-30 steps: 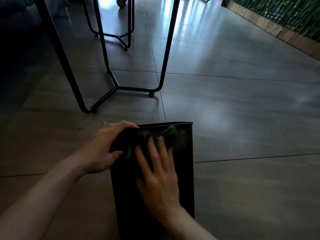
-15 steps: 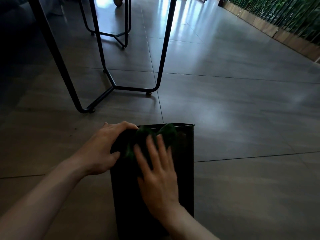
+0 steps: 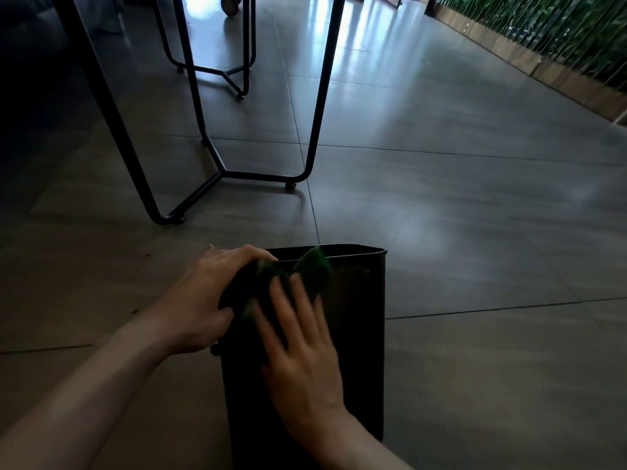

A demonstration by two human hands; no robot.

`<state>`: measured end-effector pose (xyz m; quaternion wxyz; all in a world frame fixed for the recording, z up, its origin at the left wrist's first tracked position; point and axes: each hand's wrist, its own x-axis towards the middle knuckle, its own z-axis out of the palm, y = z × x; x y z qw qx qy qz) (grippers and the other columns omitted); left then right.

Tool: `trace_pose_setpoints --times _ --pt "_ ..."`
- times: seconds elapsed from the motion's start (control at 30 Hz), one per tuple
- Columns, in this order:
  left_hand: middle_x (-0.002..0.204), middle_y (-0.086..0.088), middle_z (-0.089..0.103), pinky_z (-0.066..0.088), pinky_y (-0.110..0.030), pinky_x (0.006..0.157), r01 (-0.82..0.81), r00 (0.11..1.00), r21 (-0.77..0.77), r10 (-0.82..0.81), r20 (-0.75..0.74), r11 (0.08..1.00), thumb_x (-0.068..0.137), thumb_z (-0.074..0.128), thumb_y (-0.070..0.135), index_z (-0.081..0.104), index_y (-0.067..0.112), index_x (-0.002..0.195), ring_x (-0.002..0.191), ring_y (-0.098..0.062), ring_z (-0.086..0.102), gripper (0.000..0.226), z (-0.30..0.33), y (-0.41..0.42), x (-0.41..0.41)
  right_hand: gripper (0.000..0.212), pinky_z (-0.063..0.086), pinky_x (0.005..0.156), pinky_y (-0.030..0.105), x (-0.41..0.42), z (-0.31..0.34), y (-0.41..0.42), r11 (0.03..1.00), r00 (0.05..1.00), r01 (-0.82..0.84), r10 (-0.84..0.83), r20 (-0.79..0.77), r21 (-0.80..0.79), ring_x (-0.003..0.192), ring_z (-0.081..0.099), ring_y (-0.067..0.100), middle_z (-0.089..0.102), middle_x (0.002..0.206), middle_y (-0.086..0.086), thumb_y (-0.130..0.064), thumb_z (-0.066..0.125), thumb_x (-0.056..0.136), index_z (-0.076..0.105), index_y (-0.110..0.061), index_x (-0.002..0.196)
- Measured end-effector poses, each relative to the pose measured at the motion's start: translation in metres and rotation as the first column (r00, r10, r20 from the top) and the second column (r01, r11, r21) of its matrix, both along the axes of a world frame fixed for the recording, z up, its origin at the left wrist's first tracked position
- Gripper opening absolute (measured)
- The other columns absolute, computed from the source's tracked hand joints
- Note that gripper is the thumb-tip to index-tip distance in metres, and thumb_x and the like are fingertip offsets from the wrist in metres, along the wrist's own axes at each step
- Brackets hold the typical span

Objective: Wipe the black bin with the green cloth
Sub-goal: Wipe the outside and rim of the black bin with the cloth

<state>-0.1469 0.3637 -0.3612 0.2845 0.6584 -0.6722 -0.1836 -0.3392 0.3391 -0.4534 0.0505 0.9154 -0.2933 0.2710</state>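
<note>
**Black bin, green cloth, two hands: floor-level entry**

Item 1. Black bin (image 3: 356,334): rectangular, dark, standing on the tiled floor (image 3: 475,232); its open rim faces away from the person. It lies directly under and between both hands, its right wall bare and to the right of the right hand.

Item 2. Green cloth (image 3: 314,271): bunched, lying against the near face of the bin at the rim. One fold rises just past the right fingertips and reaches the rim edge; the rest runs leftward beneath the left hand's fingers.

Item 3. Left hand (image 3: 207,300): fingers curled over the bin's upper left corner, thumb against the left wall, gripping the bin. The cloth's left end lies under these fingers; whether they also pinch it cannot be told.

Item 4. Right hand (image 3: 302,347): flat, fingers straight and spread, pressing on the cloth and the bin's near face. Blurred. It sits just right of the left hand, the two close but apart.

Item 5. Black metal frame legs (image 3: 315,106): tubular, on small feet, standing on the floor well beyond both hands, up and to the left.

Item 6. Green planted border (image 3: 559,39): with a wooden edge, far beyond the right hand, at the upper right.
</note>
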Motion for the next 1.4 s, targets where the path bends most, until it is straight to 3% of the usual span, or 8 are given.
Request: trace_pose_setpoints --times 0.13,0.23,0.37,0.63,0.9,1.0,1.2,1.4 --pt "0.118 0.026 0.063 0.026 -0.020 0.110 -0.004 1.000 0.022 0.004 -0.002 1.000 0.076 0.077 0.007 0.052 0.042 0.128 0.114 0.005 0.055 0.068 0.000 0.000 -0.004 0.048 0.032 0.123 0.052 -0.044 -0.014 0.000 0.993 0.991 -0.085 0.075 -0.115 -0.083 0.157 0.025 0.033 0.033 0.168 0.008 -0.034 0.050 0.108 0.046 -0.028 0.155" --pt "0.113 0.033 0.058 0.034 -0.035 0.105 -0.022 1.000 0.035 0.023 -0.020 0.999 0.073 0.083 0.012 0.051 0.044 0.128 0.110 0.023 0.043 0.071 0.002 -0.001 -0.007 0.051 0.042 0.116 0.059 -0.057 -0.001 -0.018 0.991 0.993 0.110 -0.113 0.037 0.072 0.157 0.026 0.034 0.035 0.166 0.009 -0.029 0.052 0.101 0.052 -0.025 0.152" --pt "0.114 0.031 0.059 0.034 -0.040 0.111 -0.031 0.999 0.045 0.032 -0.032 0.998 0.073 0.083 0.013 0.050 0.044 0.128 0.110 0.022 0.044 0.071 0.003 -0.002 -0.008 0.053 0.044 0.113 0.060 -0.026 0.028 -0.033 0.932 0.924 0.259 -0.315 0.215 0.254 0.160 0.018 0.030 0.033 0.168 0.007 -0.030 0.044 0.100 0.051 -0.022 0.153" --pt "0.118 0.026 0.064 0.025 -0.044 0.121 0.006 0.999 0.032 -0.005 -0.041 0.999 0.075 0.072 0.008 0.051 0.045 0.128 0.116 0.007 0.056 0.068 0.000 0.001 -0.007 0.049 0.038 0.120 0.055 -0.033 -0.007 0.001 0.999 0.998 -0.032 0.032 -0.050 -0.010 0.158 0.024 0.034 0.033 0.168 0.008 -0.035 0.050 0.108 0.045 -0.027 0.156" --pt "0.119 0.028 0.060 0.040 -0.039 0.108 -0.016 1.000 0.065 0.018 -0.023 0.998 0.074 0.082 0.015 0.047 0.048 0.130 0.111 0.007 0.052 0.074 0.003 -0.001 -0.011 0.053 0.041 0.116 0.061 -0.026 0.025 -0.028 0.905 0.902 0.271 -0.358 0.241 0.329 0.161 0.013 0.028 0.030 0.169 0.005 -0.022 0.054 0.100 0.051 -0.024 0.153" --pt "0.119 0.029 0.061 0.045 -0.035 0.101 -0.004 0.999 0.043 0.006 -0.038 0.999 0.074 0.077 0.006 0.050 0.048 0.130 0.110 0.011 0.052 0.075 0.005 0.000 -0.013 0.055 0.036 0.119 0.061 -0.009 0.027 -0.019 0.945 0.944 0.221 -0.270 0.191 0.243 0.160 0.016 0.032 0.032 0.168 0.010 -0.026 0.047 0.099 0.050 -0.022 0.154" --pt "0.124 0.027 0.061 0.031 -0.042 0.119 0.021 0.999 0.038 -0.020 -0.027 0.999 0.074 0.066 0.002 0.051 0.044 0.132 0.120 0.005 0.054 0.074 0.004 0.002 -0.011 0.051 0.035 0.121 0.057 -0.025 0.004 -0.006 0.999 0.999 -0.032 0.033 -0.022 0.004 0.158 0.020 0.036 0.031 0.168 0.009 -0.035 0.050 0.108 0.043 -0.025 0.157" --pt "0.130 0.030 0.057 0.019 -0.039 0.125 0.033 0.999 0.060 -0.032 -0.014 0.998 0.077 0.080 0.011 0.047 0.048 0.133 0.127 0.006 0.047 0.075 0.003 0.000 -0.015 0.049 0.043 0.115 0.058 -0.066 0.000 -0.020 0.999 0.999 0.037 -0.036 -0.011 0.040 0.158 0.023 0.033 0.034 0.167 0.007 -0.039 0.049 0.106 0.045 -0.032 0.155"
